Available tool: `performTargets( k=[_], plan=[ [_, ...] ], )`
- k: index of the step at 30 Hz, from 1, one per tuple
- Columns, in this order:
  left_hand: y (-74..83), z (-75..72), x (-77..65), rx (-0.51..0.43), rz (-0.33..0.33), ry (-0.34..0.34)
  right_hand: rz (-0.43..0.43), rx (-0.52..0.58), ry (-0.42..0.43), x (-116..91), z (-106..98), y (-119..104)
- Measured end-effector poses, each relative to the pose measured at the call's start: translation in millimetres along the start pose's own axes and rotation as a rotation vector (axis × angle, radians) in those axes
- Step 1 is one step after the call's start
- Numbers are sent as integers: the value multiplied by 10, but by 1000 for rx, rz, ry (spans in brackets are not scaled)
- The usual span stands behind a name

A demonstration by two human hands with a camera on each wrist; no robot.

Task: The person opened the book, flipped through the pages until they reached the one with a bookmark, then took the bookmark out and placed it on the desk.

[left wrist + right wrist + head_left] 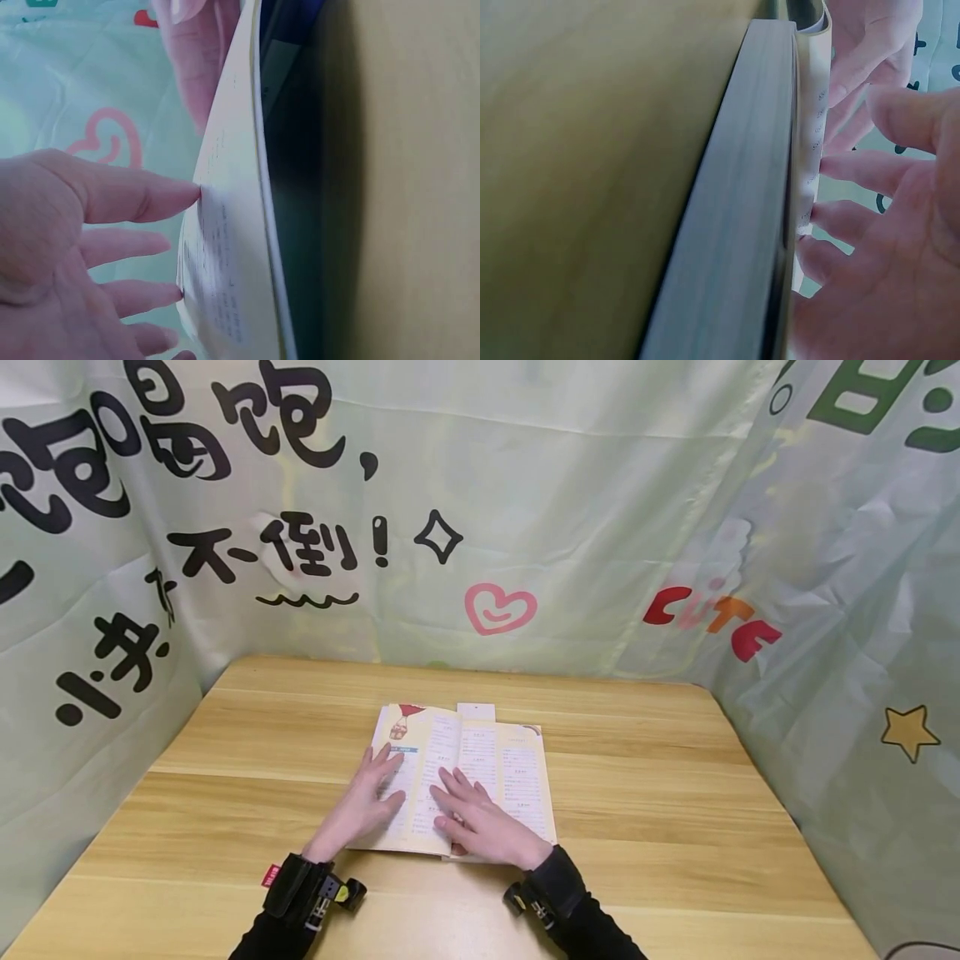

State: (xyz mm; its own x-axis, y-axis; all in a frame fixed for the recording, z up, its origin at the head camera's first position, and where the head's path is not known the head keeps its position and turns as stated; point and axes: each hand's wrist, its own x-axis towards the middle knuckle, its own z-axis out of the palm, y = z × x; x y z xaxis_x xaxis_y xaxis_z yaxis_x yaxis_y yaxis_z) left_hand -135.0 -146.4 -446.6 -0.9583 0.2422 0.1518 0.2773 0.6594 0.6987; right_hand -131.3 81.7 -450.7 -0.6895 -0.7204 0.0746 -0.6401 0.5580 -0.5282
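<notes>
Look at the pale green fabric curtain (pixel 570 527): bold black characters (pixel 307 539) shout "喝饱," and, just beneath, "不倒!" Over to the right, multicoloured letters (pixel 727 612) spell "CUTE"! Down on the open cream-paged paper book (pixel 480 752), printed lines, too small to read; the small red fabric tag (pixel 271 876) by the left wrist, likewise.

I can't read the fine print in the book (pixel 480 752); it's too small from here, and the left hand (pixel 371 797) covers part of one page while the right hand (pixel 487 827) hides the lower fold. Toward the table's (pixel 637 827) far edge, the white card's (pixel 476 712) lower end is lost, under or between pages, I can't tell. The table's near edge and both black sleeves (pixel 607 935) are cut off.
</notes>
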Motion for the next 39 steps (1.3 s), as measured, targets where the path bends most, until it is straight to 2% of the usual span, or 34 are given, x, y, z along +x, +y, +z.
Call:
performTargets(
  k=[4, 8, 13, 18, 24, 33, 39],
  plan=[
    [21, 59, -12, 18, 24, -40, -10, -25, -7, 2, -5, -10],
    [56, 114, -28, -14, 25, -71, -13, -29, -11, -1, -8, -7],
    [90, 190, -43, -41, 70, -84, -5, 38, -25, -40, -38, 13],
    [118, 242, -66, 9, 176, -113, 3, 88, -43, -98, -78, 66],
    [160, 283, -88, 69, 312, -169, 26, 83, -57, -172, -121, 140],
    [274, 330, -118, 173, 371, -237, 32, 40, -60, -326, -194, 257],
    [348, 369, -129, 256, 433, -229, -10, 62, -49, -432, -244, 356]
  ],
)
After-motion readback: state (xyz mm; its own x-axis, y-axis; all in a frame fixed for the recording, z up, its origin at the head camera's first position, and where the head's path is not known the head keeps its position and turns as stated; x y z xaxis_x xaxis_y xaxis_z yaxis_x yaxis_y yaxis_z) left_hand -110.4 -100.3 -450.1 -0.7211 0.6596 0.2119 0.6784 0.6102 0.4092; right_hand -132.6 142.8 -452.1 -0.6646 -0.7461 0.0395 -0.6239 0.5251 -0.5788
